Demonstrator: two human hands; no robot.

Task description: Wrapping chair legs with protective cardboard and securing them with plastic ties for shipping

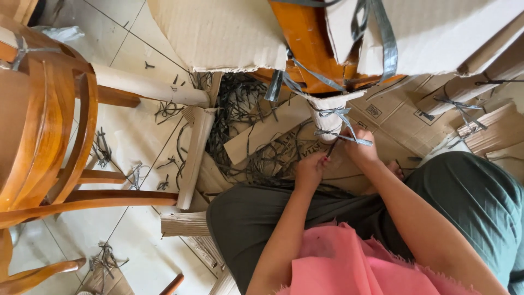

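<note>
Floor [136, 136]: tiled, littered with cardboard and grey strap offcuts.
Wooden chair [43, 120]: stands left, well apart.
Wrapped chair leg [330, 117]: cardboard-covered, just above both hands.
Grey strap [349, 136]: tied round it.
Right hand [360, 150]: closed on the strap.
Left hand [311, 170]: grips a thin dark tool [331, 148].

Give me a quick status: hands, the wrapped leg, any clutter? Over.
Left hand and right hand both gripping grey strap on cardboard-wrapped chair leg. Strap scraps litter floor. Second chair stands left.
</note>
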